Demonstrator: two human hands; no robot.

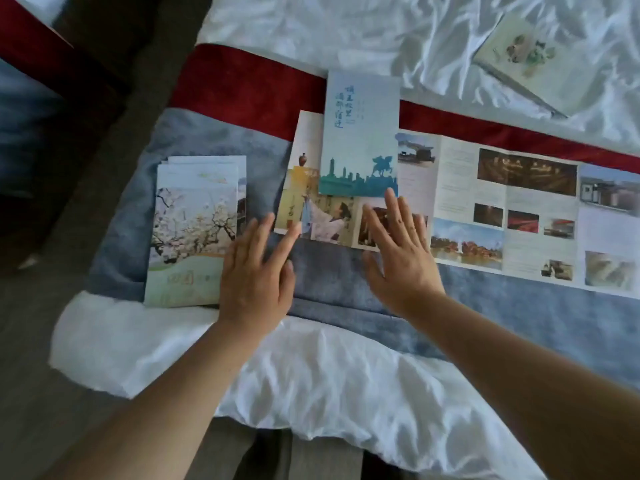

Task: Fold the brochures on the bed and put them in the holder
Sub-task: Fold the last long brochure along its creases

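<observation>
A long unfolded brochure point(502, 209) with photo panels lies across the blue and red bed runner point(214, 140). A folded blue brochure point(360, 133) with a skyline print rests on its left part. A stack of folded brochures point(194, 230) with blossom pictures lies at the left. My left hand point(256, 271) hovers flat with spread fingers, its fingertips at the unfolded brochure's lower left corner. My right hand point(398, 251) is open, fingers over the brochure's lower left panels. Neither hand grips anything. No holder is in view.
A pale card or booklet point(526, 60) with a floral print lies on the rumpled white sheet point(346, 26) at the far right. The bed's near edge point(311, 375) is white bedding. Dark floor and furniture point(52, 133) lie to the left.
</observation>
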